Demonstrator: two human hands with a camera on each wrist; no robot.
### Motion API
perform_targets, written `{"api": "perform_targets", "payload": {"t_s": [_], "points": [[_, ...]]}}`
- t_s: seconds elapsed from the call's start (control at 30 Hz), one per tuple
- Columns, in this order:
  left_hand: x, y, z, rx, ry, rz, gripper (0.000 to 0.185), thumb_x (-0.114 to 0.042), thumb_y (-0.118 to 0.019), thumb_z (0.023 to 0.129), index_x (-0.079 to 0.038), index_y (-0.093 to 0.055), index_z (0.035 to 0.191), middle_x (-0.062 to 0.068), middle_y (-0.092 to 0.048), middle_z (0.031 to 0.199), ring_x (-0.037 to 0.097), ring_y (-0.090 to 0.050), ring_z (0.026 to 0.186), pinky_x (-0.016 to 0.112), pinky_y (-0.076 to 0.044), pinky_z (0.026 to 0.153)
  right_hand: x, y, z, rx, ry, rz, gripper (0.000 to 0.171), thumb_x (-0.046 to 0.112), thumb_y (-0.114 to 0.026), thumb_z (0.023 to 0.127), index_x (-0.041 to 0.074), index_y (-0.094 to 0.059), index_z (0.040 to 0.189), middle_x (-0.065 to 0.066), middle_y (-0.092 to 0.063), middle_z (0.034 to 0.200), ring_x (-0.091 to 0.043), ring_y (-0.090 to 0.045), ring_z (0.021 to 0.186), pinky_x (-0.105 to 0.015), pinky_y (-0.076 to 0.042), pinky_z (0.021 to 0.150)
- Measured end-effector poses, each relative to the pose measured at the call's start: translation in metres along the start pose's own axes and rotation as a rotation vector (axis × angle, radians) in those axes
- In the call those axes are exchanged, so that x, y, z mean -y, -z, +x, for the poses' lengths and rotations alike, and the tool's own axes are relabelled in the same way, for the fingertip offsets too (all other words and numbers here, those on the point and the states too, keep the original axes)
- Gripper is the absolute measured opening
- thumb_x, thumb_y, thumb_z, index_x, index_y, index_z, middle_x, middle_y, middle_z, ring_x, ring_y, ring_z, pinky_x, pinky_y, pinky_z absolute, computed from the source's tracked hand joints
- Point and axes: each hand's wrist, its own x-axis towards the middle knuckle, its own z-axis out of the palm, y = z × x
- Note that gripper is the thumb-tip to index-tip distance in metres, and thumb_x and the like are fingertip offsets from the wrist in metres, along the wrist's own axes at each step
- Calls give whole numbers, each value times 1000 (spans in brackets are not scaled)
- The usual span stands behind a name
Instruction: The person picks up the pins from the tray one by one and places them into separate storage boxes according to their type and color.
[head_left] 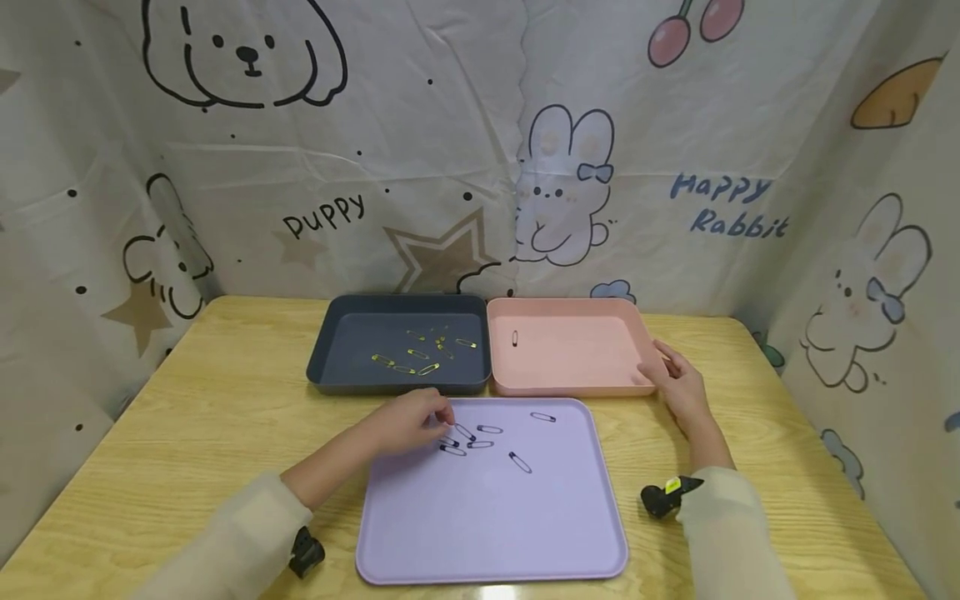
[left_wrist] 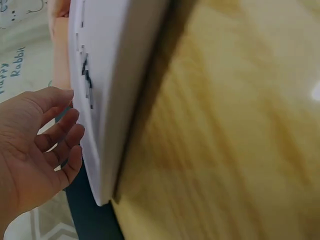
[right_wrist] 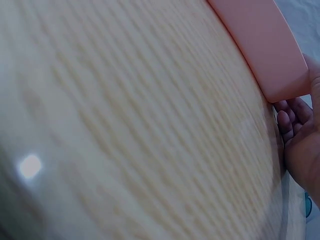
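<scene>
My left hand [head_left: 414, 421] is over the upper left of the lavender tray [head_left: 495, 533], its fingers loosely bent beside several black safety pins [head_left: 489, 429]. In the left wrist view the bent fingers [left_wrist: 67, 127] show nothing between them. At the right, my right hand [head_left: 678, 387] grips the near right corner of the pink tray [head_left: 577, 390]. The right wrist view has the thumb up at the rim and the other fingers [right_wrist: 285, 122] curled by the corner. One dark safety pin [head_left: 514, 338] lies inside the pink tray.
A dark blue tray [head_left: 337, 342] with several gold safety pins [head_left: 417, 355] stands left of the pink one, side by side. All three trays are on a wood-grain table [head_left: 225, 400]. Behind it hangs a printed curtain [head_left: 450, 150].
</scene>
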Motion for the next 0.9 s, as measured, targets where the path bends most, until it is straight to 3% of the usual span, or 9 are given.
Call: {"api": "perform_targets", "payload": {"t_s": [0.2, 0.43, 0.9], "points": [[6, -7, -6, 14, -3, 70, 4, -18, -67, 84, -16, -66, 87, -8, -53, 82, 5, -47, 74, 22, -43, 69, 0, 1, 1, 5, 8, 28, 71, 40, -61, 88, 20, -29, 148, -15, -38, 144, -9, -42, 113, -5, -38, 72], [8, -10, -7, 4, -2, 129, 3, -16, -66, 84, -15, -64, 81, -7, -51, 80, 7, -46, 73, 25, -43, 70, -1, 0, 0, 4, 5, 23, 73, 43, -61, 88, 20, -27, 149, -15, -34, 148, -24, -36, 128, -4, -36, 73], [8, -11, -9, -8, 27, 92, 4, -11, -62, 76, -13, -58, 75, -6, -48, 72, 7, -43, 67, 22, -38, 65, -2, 1, 1, 4, 6, 23, 72, 43, -60, 88, 21, -27, 149, -14, -33, 149, -25, -35, 130, -4, -36, 73]]}}
